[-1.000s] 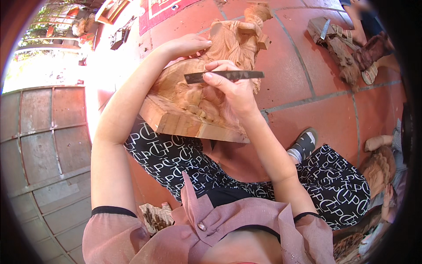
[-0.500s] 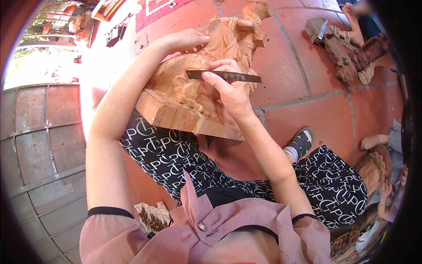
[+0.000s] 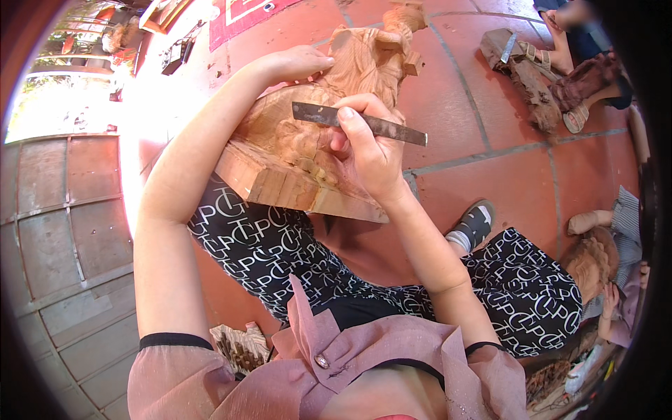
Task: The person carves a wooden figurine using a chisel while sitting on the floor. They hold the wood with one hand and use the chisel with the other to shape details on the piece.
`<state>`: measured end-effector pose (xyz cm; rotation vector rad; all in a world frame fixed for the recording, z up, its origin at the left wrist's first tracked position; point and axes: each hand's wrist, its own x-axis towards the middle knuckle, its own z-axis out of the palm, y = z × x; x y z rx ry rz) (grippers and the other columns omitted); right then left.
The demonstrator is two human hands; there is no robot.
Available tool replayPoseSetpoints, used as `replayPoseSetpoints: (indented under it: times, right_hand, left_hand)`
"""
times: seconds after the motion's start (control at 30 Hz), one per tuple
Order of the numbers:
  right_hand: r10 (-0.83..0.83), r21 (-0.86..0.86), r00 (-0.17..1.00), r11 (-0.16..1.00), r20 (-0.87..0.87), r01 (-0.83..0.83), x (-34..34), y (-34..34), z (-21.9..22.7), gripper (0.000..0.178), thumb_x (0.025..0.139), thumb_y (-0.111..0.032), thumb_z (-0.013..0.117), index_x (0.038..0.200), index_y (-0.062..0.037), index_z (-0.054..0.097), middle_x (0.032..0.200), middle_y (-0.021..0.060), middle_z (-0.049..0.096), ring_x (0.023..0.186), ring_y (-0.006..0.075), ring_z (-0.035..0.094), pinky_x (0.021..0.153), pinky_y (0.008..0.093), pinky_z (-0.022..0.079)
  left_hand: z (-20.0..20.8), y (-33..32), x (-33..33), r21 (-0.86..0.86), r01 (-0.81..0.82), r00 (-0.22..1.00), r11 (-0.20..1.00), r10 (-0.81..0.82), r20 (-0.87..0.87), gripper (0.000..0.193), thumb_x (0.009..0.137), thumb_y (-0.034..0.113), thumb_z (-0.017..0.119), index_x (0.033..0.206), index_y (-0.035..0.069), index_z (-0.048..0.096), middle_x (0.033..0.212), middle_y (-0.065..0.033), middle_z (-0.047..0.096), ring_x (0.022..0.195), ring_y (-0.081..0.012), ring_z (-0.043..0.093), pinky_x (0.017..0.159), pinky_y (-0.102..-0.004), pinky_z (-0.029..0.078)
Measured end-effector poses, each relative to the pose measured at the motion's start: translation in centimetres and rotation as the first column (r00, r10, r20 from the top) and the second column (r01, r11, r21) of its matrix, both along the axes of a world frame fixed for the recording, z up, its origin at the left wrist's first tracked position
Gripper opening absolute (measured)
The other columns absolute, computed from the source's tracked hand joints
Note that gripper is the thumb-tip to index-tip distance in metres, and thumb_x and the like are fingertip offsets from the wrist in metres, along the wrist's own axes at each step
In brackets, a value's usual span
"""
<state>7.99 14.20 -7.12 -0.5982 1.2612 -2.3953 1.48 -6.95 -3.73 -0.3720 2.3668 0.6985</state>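
The left hand (image 3: 297, 64) is laid flat on the upper edge of the pale carved wooden block (image 3: 280, 164), which is propped on the lap. A flat dark metal file (image 3: 360, 123) is gripped by the right hand (image 3: 367, 150) against the carving.

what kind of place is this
Probably an open-air woodcarving workshop. The person sits on a red tiled floor with a half-carved wooden statue on the lap, the right hand holding a flat metal tool and the left hand steadying it. More carved pieces lie nearby.
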Motion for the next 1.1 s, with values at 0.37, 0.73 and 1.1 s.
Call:
replayPoseSetpoints:
  times: [0.37, 0.73, 1.1]
  right_hand:
    - [0.082, -0.198, 0.953, 0.98, 0.293, -0.024, 0.4, -0.7, -2.8, 0.009, 0.084, 0.001, 0.058, 0.09, -0.0027, 0.052, 0.07, 0.0086, 0.061, 0.056, 0.0109, 0.059, 0.045, 0.0198, 0.043]
    - [0.053, -0.184, 0.901, 0.982, 0.431, 0.03, 1.0, -1.1, -2.8, 0.011, 0.082, 0.003, 0.059, 0.09, -0.0002, 0.052, 0.07, 0.0107, 0.061, 0.054, 0.0121, 0.059, 0.046, 0.0205, 0.047]
    - [0.05, -0.166, 0.903, 0.986, 0.426, 0.024, 1.2, -0.5, -2.3, 0.011, 0.083, 0.0, 0.06, 0.092, -0.0017, 0.053, 0.072, 0.0094, 0.061, 0.058, 0.0118, 0.06, 0.047, 0.0211, 0.049]
  left_hand:
    - [-0.7, -0.6, -0.4, -0.013, 0.065, 0.998, 0.998, -0.065, -0.019, 0.038, 0.091, 0.042, 0.041, 0.083, 0.008, 0.056, 0.078, 0.0012, 0.052, 0.069, -0.0112, 0.047, 0.061, -0.0277, 0.042]
    - [-1.4, -1.4, -0.6, -0.036, 0.055, 0.998, 0.998, -0.057, -0.039, 0.04, 0.091, 0.043, 0.042, 0.079, 0.006, 0.055, 0.076, 0.0014, 0.052, 0.066, -0.0115, 0.047, 0.058, -0.0291, 0.042]
    - [-1.3, -1.2, -0.7, -0.055, 0.077, 0.996, 0.995, -0.079, -0.034, 0.039, 0.09, 0.042, 0.043, 0.08, 0.007, 0.056, 0.074, 0.0004, 0.053, 0.067, -0.0119, 0.048, 0.057, -0.0291, 0.042]
